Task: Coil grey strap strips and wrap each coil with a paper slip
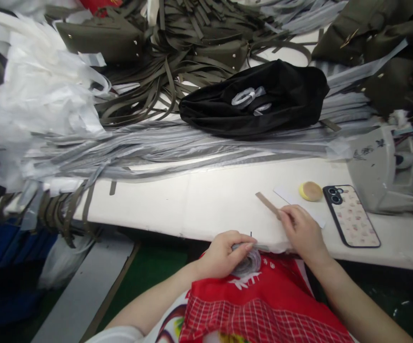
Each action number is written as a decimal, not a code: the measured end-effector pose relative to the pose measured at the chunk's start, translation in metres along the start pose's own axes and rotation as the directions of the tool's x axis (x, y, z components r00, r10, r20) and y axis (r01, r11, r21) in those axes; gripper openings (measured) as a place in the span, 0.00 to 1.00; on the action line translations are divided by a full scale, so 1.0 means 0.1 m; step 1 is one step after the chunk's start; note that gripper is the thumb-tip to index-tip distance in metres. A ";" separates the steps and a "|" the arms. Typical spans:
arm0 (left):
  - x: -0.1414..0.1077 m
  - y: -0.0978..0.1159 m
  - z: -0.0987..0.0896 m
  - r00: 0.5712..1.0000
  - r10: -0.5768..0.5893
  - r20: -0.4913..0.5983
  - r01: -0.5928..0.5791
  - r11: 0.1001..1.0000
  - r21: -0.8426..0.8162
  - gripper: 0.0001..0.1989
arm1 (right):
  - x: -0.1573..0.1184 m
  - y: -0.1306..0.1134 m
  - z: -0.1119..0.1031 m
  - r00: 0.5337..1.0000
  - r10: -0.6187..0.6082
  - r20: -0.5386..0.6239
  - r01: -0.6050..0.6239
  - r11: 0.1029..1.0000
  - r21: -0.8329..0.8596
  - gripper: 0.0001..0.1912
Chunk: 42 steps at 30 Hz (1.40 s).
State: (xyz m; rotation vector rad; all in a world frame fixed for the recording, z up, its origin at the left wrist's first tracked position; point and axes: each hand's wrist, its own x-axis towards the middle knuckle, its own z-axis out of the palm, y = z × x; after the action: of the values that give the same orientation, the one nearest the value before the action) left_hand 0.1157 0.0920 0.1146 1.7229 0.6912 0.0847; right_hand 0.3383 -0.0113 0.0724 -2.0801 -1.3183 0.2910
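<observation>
My left hand (225,253) is closed on a coiled grey strap (248,265) that looks wrapped in clear plastic, held at the table's front edge against the red apron (270,290). Between the thumb and fingers of my right hand (303,232) is a short brown strip (267,204), its free end pointing up and left over the white table (199,205). Beneath that strip and hand lies a narrow white paper strip (284,194). A round yellow-and-tan object (310,191) sits just beyond my right hand, with a phone in a patterned case (355,216) to its right.
Long plastic-wrapped straps (149,150) run across the table. Behind them, a black fabric bag (281,102) holds small coiled straps. Loose olive straps (156,90) and white plastic bags (42,90) pile up at the back and left. A grey plastic device (374,166) stands at right.
</observation>
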 end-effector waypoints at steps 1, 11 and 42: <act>0.02 0.00 0.05 0.997 -0.061 -0.047 0.058 0.997 -0.048 0.18 | -0.02 -0.03 -0.08 0.997 0.079 -0.005 -0.078 0.995 0.059 0.11; 0.21 -0.03 0.37 0.958 -0.277 0.079 0.288 0.922 -0.260 0.26 | -0.43 -0.32 -0.70 0.927 -0.004 0.376 -0.097 0.964 0.249 0.19; 0.21 0.04 0.30 0.943 -0.144 0.300 0.198 0.967 -0.159 0.28 | -0.49 -1.08 -0.43 0.759 -0.109 0.642 0.412 0.844 -0.343 0.09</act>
State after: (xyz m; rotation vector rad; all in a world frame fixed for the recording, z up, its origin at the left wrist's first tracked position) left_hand 0.1463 0.0760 0.1034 1.4508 0.5950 -0.2129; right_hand 0.2587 -0.0412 0.1655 -2.2212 -2.2509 0.5938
